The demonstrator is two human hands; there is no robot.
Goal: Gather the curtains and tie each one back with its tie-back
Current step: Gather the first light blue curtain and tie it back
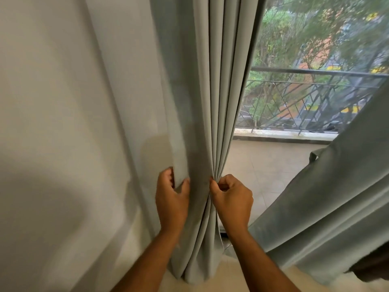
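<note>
Broadly, a pale sheer panel (63, 123) is hanging across the left half of the view, and just right of it a grey-green curtain (202, 81) is falling in bunched vertical folds down to the floor. A second grey-green curtain (328, 207) is sweeping diagonally across the lower right, well apart from the first. Between them a window is showing a tiled balcony floor (263, 165), a dark metal railing (311, 98) and blurred trees (315, 28) beyond. The left hand (171, 199) is gripping the left edge of the gathered curtain, fingers wrapping behind the fabric and thumb pressing on the front. The right hand (231, 199) is pinching the folds at the curtain's right side, fingers curled tight against the cloth. Both hands are holding the same curtain at about the same height, near each other. A dark patch at the bottom right corner is possibly a sleeve or furniture; it is too cropped to tell.
</note>
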